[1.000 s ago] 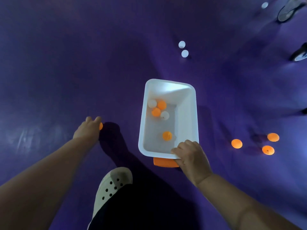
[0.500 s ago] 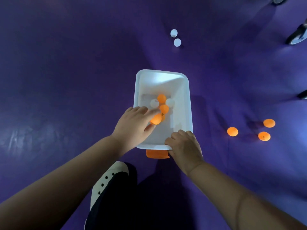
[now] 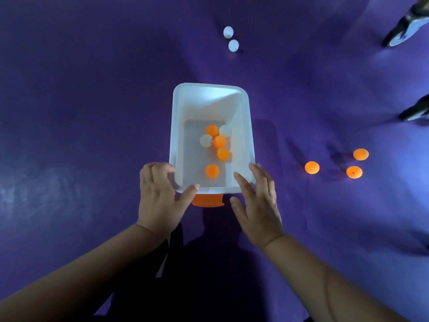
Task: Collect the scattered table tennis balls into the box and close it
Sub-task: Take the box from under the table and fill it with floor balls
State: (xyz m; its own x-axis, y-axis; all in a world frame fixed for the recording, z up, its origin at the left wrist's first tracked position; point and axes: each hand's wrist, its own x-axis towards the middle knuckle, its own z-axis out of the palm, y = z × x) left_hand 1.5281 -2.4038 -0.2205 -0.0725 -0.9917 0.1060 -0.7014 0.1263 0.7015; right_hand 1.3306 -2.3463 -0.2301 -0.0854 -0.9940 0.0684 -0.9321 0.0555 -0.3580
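Note:
A white open box (image 3: 176,135) stands on the purple floor straight ahead, an orange latch (image 3: 207,201) at its near end. Several orange and white balls lie inside, the nearest an orange ball (image 3: 212,171). My left hand (image 3: 160,196) grips the near-left corner, fingers curled on the outer wall, thumb on the near rim. My right hand (image 3: 257,201) is spread open at the near-right corner, holding nothing. Three orange balls (image 3: 312,167) lie on the floor to the right. Two white balls (image 3: 233,45) lie beyond the box.
Purple floor (image 3: 81,112) all around. Dark wheel-like objects (image 3: 404,31) sit at the far right edge, another (image 3: 415,110) lower down. My dark trouser leg (image 3: 197,275) fills the bottom middle.
My left hand carried an orange ball from the floor at the left into the box, released it, then drew back to the near-left corner. My right hand let go of the near rim and opened.

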